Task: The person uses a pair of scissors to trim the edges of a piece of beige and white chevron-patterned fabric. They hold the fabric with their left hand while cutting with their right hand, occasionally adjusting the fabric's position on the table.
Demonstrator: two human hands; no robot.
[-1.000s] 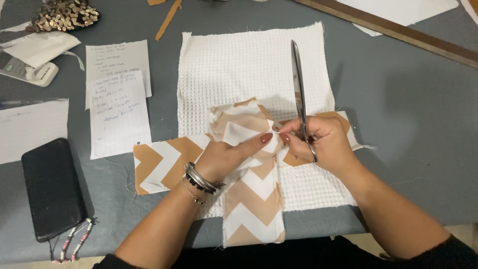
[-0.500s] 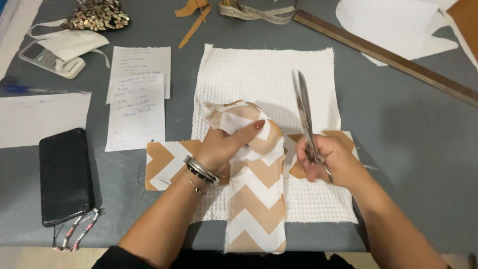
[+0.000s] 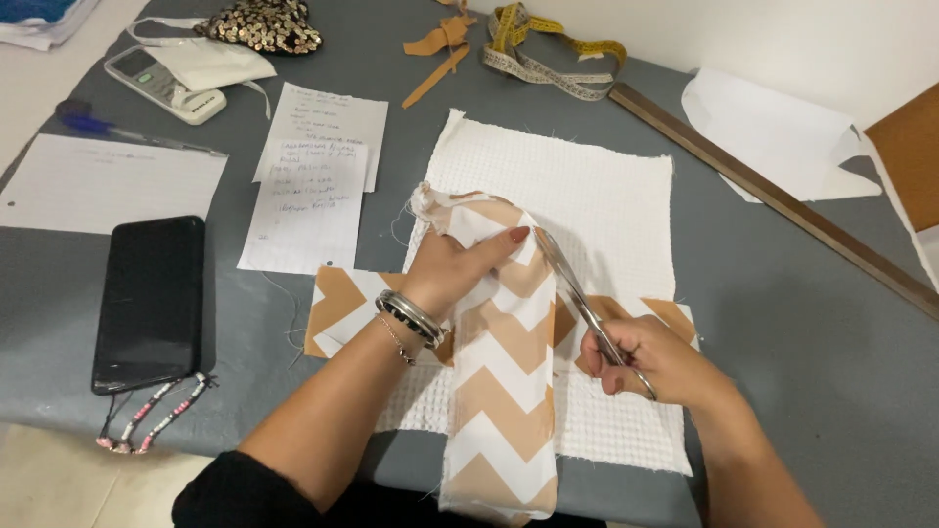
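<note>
A tan-and-white chevron fabric strip (image 3: 504, 391) lies lengthwise over a white waffle-weave cloth (image 3: 587, 186) on the grey table. A second chevron strip (image 3: 337, 308) crosses under it. My left hand (image 3: 455, 269), with bracelets on the wrist, presses down on the folded top end of the long strip. My right hand (image 3: 655, 362) holds metal scissors (image 3: 577, 293) by the handles. Their blades point up and to the left, with the tips next to my left fingertips at the strip's right edge.
A black phone (image 3: 149, 298) with a beaded strap lies at the left. Handwritten paper sheets (image 3: 313, 186), a lined sheet (image 3: 103, 181), a blue pen (image 3: 88, 125), a remote (image 3: 161, 83), a yellow tape measure (image 3: 548, 49) and a long wooden ruler (image 3: 782, 200) are around.
The scissors have tilted from nearly upright to slanting left, tips now by my left fingers. My left hand has slid up to the strip's folded top.
</note>
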